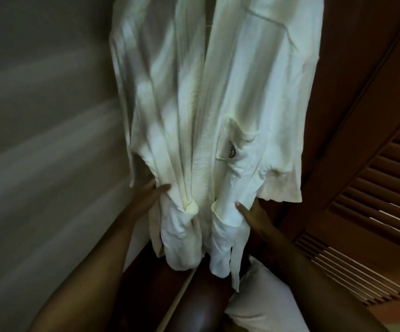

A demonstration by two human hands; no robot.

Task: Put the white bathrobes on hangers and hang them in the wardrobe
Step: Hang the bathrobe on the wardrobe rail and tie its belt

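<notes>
So the white bathrobe took up most of the view, hanging full length from somewhere above the top of the shot, between a pale wall on one side and a brown louvred door on the other. Its front was open down the middle, and a chest pocket with a small dark logo sat on the right panel. The hanger and rail were out of view, so I couldn't say for sure it was hooked on, but it hung straight enough that I'd guess this one was basically done and just getting tidied.

Lower down, more white fabric lay bunched near the bottom edge. Could've been a second robe waiting for a hanger, could've been a pillow; too blurry to call. If it was a robe, that part of the job was still left.

Both hands were on the robe's lower front. The left hand gripped the left panel, thumb pressed across a gathered fold. The right hand held the right panel the same way, thumb on the front and fingers hidden behind the cloth. The hands were apart, one on each side of the opening.
</notes>
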